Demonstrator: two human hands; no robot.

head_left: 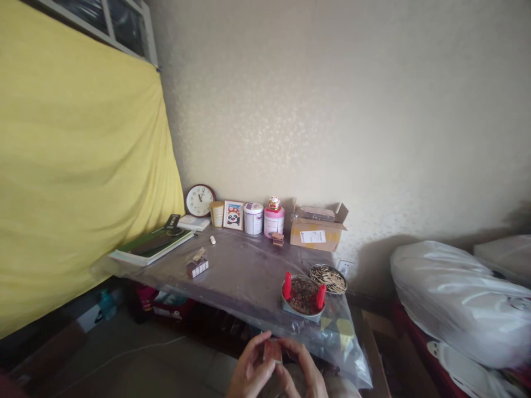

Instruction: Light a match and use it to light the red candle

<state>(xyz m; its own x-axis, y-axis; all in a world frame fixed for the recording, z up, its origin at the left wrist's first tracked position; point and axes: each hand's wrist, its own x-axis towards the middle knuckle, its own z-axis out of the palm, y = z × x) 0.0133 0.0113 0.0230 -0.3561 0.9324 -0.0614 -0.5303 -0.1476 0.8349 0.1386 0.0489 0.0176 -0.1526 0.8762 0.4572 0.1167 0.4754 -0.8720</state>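
My left hand and right hand are pinching a small reddish box between them, before the table. Beyond, I am logging two red sticks standing in a tin, beside a dish of thin sticks.

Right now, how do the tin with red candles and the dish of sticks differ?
The tin holds grainy fill with two standing red candles; the dish holds loose pale sticks. The tin sits nearer the camera, the dish nearer the wall. Both rest on the plastic-covered table.
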